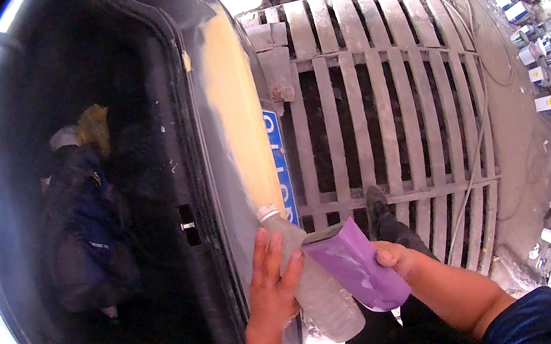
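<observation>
Slatted grating (380, 96) spreads toward two o'clock from me, cans (531, 52) at three. A yellow patch (239, 105) coats the car's edge at eleven. The right hand (400, 257) grips a purple sheet (358, 267) at five, its underside fingers hidden; the left hand (272, 289), fingers parted, meets a cloudy bottle (330, 301) at six, hold unclear.

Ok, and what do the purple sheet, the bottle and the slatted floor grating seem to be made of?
Purple sheet: probably matte coated paper or film, as it looks thin, bends smoothly and carries pale smears.
Bottle: likely thin plastic, judging by its translucent, greyish wall.
Slatted floor grating: dull and dusty-looking; wood or metal, the brownish-grey surface leaves that open.
</observation>
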`<state>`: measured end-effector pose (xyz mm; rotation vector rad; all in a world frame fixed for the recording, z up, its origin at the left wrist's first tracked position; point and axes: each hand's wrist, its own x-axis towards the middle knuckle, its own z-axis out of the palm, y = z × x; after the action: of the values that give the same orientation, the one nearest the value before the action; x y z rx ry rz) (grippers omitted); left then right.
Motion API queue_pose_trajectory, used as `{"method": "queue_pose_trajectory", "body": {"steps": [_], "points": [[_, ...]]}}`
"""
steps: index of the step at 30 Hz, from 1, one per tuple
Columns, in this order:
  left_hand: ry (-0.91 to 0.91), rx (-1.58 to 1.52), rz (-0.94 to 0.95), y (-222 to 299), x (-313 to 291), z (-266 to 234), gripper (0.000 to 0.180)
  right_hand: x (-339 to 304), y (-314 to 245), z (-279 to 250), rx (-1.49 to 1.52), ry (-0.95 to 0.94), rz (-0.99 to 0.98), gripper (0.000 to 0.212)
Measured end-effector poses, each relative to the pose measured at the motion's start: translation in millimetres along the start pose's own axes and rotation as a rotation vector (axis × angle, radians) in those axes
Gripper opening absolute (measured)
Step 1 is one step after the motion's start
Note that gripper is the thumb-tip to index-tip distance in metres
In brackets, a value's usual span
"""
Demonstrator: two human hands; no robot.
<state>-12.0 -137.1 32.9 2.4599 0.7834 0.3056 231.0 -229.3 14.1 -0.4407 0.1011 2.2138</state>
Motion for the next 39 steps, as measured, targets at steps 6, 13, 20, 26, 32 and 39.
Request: {"method": "queue_pose_trajectory", "body": {"steps": [6,13,20,26,32,39], "points": [[-0.049,0.035,-0.319,3,-2,11,0.089,-4,-14,-29,0.041,0.045,0.069,0.118],[-0.119,0.616,-0.479,-36,69,45,0.087,-4,-39,-48,0.276,-0.015,0.059,0.104],[0.094,0.779,-0.419,-122,246,27,0.087,11,-129,-22,-0.046,0.024,0.078,0.135],[0.131,0.795,-0.483,-183,360,3,0.09,21,-190,-13,-0.062,-0.031,0.039,0.133],[0.116,0.825,-0.502,-206,409,-12,0.094,29,-210,-18,-0.027,-0.103,0.084,0.127],[-0.138,0.672,-0.209,-167,334,-22,0.088,25,-196,-28,0.01,-0.137,0.132,0.123]]}}
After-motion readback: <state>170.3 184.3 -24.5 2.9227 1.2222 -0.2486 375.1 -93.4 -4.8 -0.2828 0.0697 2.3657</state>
